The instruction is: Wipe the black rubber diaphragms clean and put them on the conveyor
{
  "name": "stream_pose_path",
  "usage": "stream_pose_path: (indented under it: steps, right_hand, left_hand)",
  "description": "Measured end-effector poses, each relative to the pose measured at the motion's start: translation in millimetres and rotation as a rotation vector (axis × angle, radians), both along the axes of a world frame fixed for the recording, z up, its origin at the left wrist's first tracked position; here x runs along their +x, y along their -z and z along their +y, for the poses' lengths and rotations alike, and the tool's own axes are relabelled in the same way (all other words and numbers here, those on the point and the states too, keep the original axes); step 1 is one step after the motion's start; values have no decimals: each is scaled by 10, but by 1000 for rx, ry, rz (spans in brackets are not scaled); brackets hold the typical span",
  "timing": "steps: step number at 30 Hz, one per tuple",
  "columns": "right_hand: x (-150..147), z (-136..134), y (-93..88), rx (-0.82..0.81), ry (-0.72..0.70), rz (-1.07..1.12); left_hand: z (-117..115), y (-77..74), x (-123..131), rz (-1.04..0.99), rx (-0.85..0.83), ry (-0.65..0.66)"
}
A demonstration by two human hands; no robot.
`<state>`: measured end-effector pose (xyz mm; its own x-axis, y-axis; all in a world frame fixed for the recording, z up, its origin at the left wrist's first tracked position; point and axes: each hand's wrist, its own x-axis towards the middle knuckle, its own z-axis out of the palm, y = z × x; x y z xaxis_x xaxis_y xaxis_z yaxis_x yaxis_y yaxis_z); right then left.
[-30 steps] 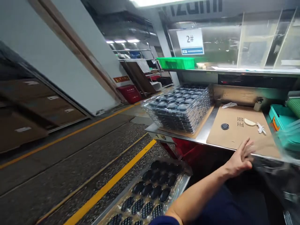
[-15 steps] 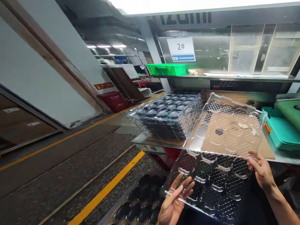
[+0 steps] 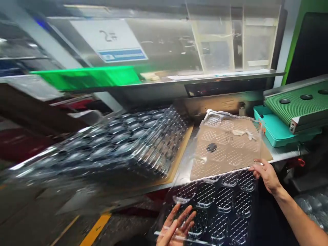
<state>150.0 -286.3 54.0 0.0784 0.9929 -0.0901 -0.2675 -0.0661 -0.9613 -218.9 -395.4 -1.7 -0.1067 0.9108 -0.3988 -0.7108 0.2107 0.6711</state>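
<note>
I hold an empty clear plastic blister tray [image 3: 222,160] with round patterned pockets over the front of the steel bench. My left hand [image 3: 176,227] supports its near left corner from below, fingers stretched under the plastic and thumb on the edge. My right hand [image 3: 265,174] pinches the tray's right edge. Through the tray I see a cardboard sheet [image 3: 263,152] with a small black round part [image 3: 211,147] and a pale scrap on it.
A stack of clear trays filled with black round parts [image 3: 123,143], blurred, sits at the left of the bench. A teal bin [image 3: 275,128] and a green ribbed conveyor [image 3: 294,100] with black parts stand right. A green bin [image 3: 87,77] sits on the shelf.
The view has swung to the right and nearer the bench. The clear tray has moved forward over the cardboard, with both hands still on it.
</note>
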Motion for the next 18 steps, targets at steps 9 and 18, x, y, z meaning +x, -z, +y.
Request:
stream_pose_path:
  steps: [9,18]
  right_hand:
    - [356,291,283,-130,29,26]
    - [140,551,142,-167,-14,81]
  left_hand:
    - [247,-399,213,163,360,18]
    - [276,-941,73,366,435,11]
